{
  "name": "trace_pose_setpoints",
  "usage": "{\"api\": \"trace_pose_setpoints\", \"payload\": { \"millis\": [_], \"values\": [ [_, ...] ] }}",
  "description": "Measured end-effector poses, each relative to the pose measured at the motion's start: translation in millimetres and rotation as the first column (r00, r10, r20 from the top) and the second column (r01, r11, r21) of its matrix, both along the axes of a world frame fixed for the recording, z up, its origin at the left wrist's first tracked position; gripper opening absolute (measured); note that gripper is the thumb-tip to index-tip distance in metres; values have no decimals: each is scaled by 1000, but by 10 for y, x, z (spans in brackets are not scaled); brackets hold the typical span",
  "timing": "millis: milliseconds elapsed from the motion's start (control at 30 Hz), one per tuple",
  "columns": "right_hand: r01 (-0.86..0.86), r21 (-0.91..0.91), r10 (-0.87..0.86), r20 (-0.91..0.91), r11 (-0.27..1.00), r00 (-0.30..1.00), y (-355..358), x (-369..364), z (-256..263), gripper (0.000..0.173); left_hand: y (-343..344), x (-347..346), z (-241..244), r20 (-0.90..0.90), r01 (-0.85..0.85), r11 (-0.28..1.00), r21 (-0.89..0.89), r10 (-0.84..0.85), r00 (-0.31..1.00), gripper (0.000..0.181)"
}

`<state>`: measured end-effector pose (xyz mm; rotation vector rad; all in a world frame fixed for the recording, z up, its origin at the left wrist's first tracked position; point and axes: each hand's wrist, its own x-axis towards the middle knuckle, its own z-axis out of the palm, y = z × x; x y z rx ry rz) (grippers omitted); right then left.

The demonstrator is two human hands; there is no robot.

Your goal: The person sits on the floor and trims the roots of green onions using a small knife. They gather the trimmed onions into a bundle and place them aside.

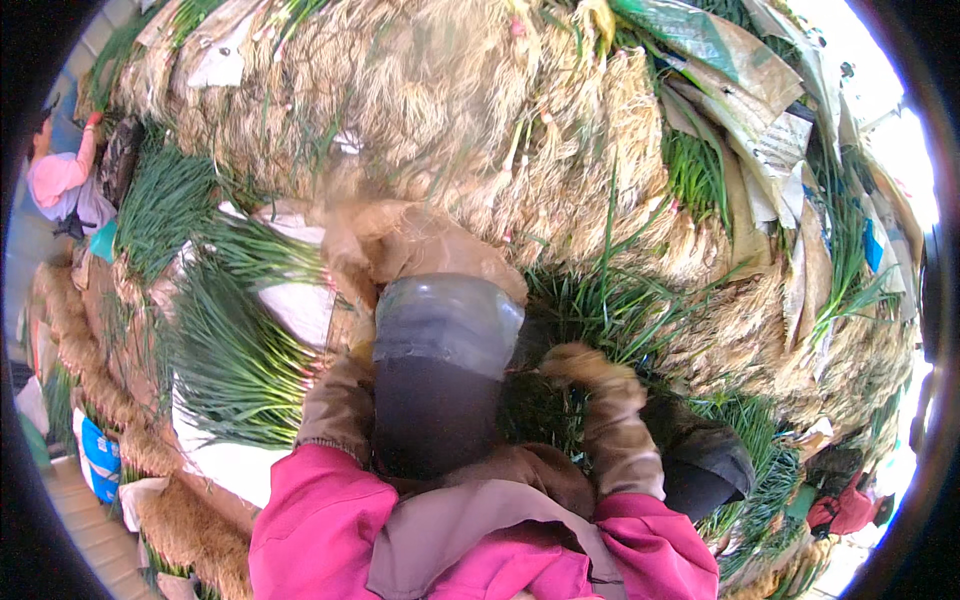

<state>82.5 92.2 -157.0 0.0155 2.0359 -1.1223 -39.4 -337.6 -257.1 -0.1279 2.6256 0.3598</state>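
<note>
Just left of my knee [442, 375], which wears dark cloth and a grey cover, my left hand [363, 351] is partly hidden and blurred. Whether it holds anything is unclear. By it lies a fanned pile of scallions [240, 367], pink bulbs towards me, on a white sheet [225, 465]. A smaller scallion bunch [270, 251] lies beyond. On the other side of the knee, my right hand [576, 364] is smeared by motion, fingers indistinct, beside loose green leaves [600, 307]. Past the knee lies a blurred tan cloth-like piece [435, 240].
A high bank of scallions, pale roots outward [420, 97], curves around the front and right. Woven sacks [750, 112] drape its upper right. A dark knee [697, 457] rises at my right. One person [64, 180] is at far left, another [844, 510] at lower right.
</note>
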Motion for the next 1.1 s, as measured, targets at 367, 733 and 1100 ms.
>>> {"api": "trace_pose_setpoints", "payload": {
  "millis": [367,733,1100],
  "values": [
    [-232,-43,66,-896,972,440,253,-271,3561,24,-150,166,163,33,44,999,12,-44,998,46],
    [-103,436,444,-832,894,334,-1131,-1582,2415,23,-331,-231,772,173,212,977,33,-214,961,46],
    [693,296,362,-931,657,55,-303,-3961,2922,53,495,-1809,3307,-366,279,823,495,-94,926,52]
  ]
}}
